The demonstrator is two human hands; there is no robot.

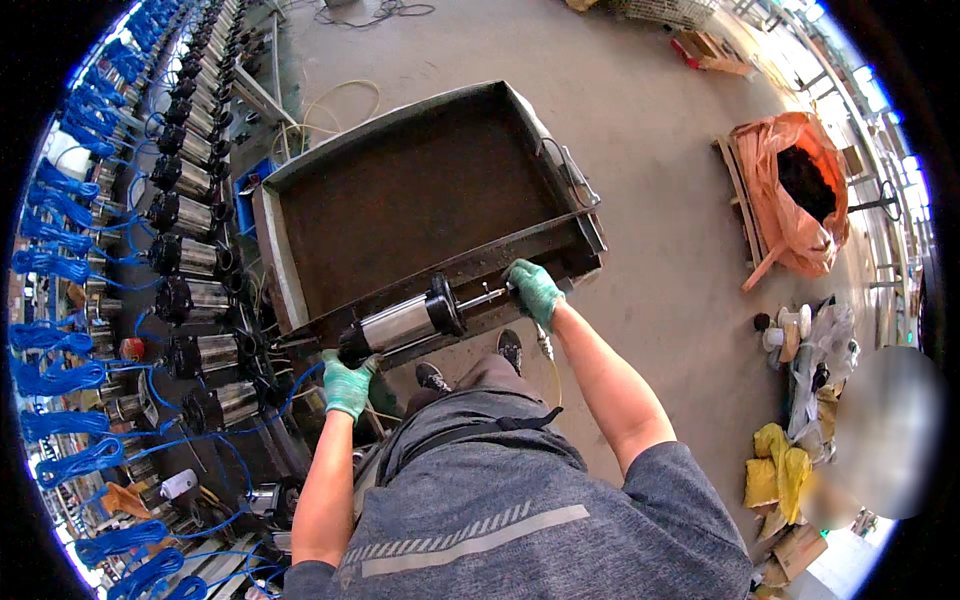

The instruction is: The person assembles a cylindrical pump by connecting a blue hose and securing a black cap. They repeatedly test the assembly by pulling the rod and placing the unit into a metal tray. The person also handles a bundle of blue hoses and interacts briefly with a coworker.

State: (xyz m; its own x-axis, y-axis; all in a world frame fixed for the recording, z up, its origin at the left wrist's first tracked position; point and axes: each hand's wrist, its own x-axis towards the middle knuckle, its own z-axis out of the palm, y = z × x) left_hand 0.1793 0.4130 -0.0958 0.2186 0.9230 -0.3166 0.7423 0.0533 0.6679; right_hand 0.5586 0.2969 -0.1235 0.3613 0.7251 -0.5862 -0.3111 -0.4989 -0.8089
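Observation:
A motor [400, 325] with a shiny metal body, black ends and a slim shaft lies along the near ledge of a large metal tray [290, 255]. My left hand [347, 387], in a green glove, grips its black left end, thumb and fingers apart around it. Beyond the tip of the shaft [485, 298], my gloved right hand [537, 290] is closed round a small hand tool. A metal fitting and thin yellowish hose [548, 352] hang from that tool. Most of the tool is hidden in my palm, so its exact kind is unclear.
Similar motors [185, 258] stand in a long row on the left, with coiled blue cables [55, 265] beside them. An orange sack [790, 190] sits on a wooden pallet at right. Yellow bags [780, 468] lie near a blurred shape on the lower right.

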